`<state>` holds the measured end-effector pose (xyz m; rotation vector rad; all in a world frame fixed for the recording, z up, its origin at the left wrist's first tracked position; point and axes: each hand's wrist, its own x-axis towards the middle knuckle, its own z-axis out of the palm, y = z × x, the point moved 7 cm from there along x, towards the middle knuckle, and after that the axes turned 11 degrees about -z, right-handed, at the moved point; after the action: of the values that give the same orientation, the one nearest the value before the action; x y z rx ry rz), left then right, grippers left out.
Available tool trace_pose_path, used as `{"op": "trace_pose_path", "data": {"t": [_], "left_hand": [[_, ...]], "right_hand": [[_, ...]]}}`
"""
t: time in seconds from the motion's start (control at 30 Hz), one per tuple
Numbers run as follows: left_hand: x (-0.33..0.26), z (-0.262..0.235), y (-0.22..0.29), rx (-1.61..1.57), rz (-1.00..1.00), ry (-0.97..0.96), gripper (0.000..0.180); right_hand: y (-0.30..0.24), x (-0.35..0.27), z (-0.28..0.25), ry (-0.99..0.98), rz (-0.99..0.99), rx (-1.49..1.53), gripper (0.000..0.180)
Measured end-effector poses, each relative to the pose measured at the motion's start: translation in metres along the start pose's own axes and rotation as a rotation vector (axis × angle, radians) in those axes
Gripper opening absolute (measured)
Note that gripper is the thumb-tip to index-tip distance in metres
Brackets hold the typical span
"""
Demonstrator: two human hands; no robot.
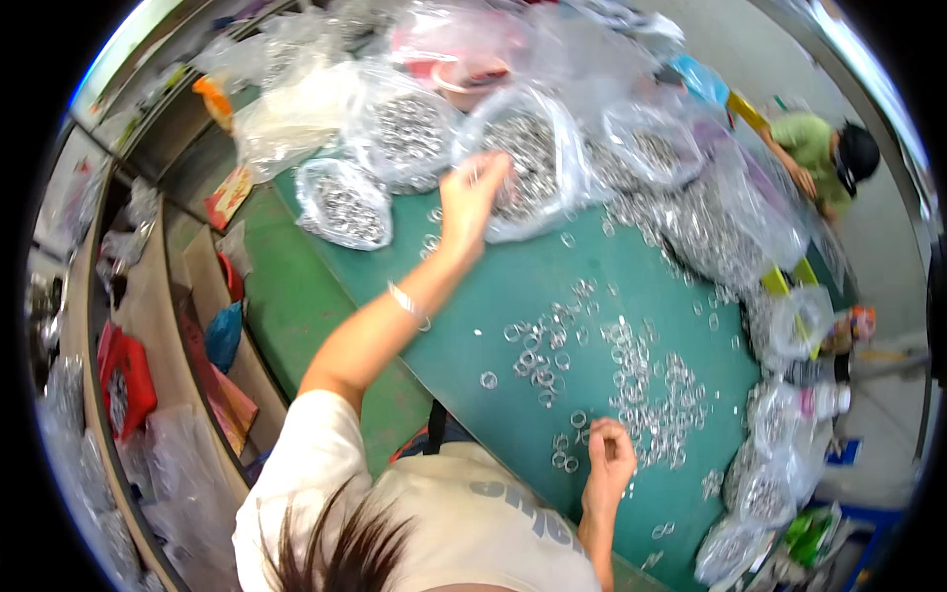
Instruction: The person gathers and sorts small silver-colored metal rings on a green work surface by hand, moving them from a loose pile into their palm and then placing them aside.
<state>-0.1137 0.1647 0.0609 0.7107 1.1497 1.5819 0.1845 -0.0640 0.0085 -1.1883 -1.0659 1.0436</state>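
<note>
My left hand (473, 202) reaches to the near left side of an open clear plastic bag (567, 148) full of small silvery metal rings (525, 148). Its fingers curl inward over the rings, partly blurred, and whatever they hold is hidden. Low over the near part of the green table (464, 340), my right hand (610, 456) has its fingers bent together in a pinch. Anything between those fingertips is too small to make out. Beside it, loose silvery rings (671, 395) lie scattered, with a smaller group (538, 360) to their left.
More ring-filled bags, such as a small one (343, 205) and a larger one (409, 128), crowd the far edge. Others (764, 498) line the right edge. Shelves with a red bin (126, 380) stand at left. Another person in a green shirt (809, 148) is at far right.
</note>
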Motion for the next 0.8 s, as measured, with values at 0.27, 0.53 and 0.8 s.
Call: {"op": "trace_pose_path", "data": {"t": [0.27,0.53,0.8], "left_hand": [[0.06,0.043,-0.016,1.6,0.817,0.075,0.053],[-0.069,0.043,0.005,0.954,0.739,-0.151,0.032],[-0.115,0.064,-0.088,1.302,0.449,-0.603,0.03]], "right_hand": [[-0.022,0.003,-0.033,-0.086,-0.249,-0.742,0.013],[-0.025,0.005,-0.06,-0.014,-0.29,-1.04,0.022],[-0.03,0.038,-0.02,-0.185,-0.437,-1.108,0.041]]}}
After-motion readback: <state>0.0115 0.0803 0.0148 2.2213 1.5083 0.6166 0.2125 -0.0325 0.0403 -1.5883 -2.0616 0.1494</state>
